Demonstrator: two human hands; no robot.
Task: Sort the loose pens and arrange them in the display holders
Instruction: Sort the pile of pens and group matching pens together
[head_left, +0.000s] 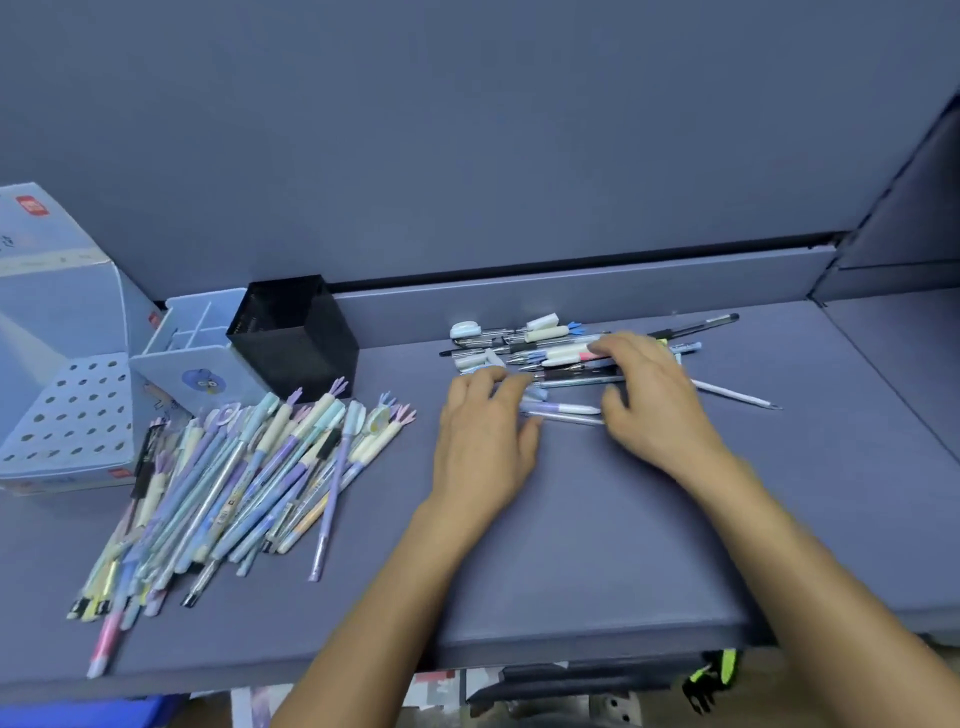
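Note:
A small pile of mixed loose pens (550, 349) lies at the back middle of the grey shelf (597, 545). My right hand (644, 384) rests on top of this pile, fingers spread and slightly bent. My left hand (485, 436) lies flat beside it, fingertips touching a pale purple pen (563, 409). A large heap of pastel pens (234, 483) lies at the left. Behind it stand a black square holder (296, 338), a light blue divided holder (195, 353) and a perforated display holder (72, 410).
A light blue cardboard display box (47, 275) stands at the far left. One pale pen (737, 397) lies apart to the right of the pile. The shelf's front edge runs along the bottom, with clutter and a blue crate (88, 714) below.

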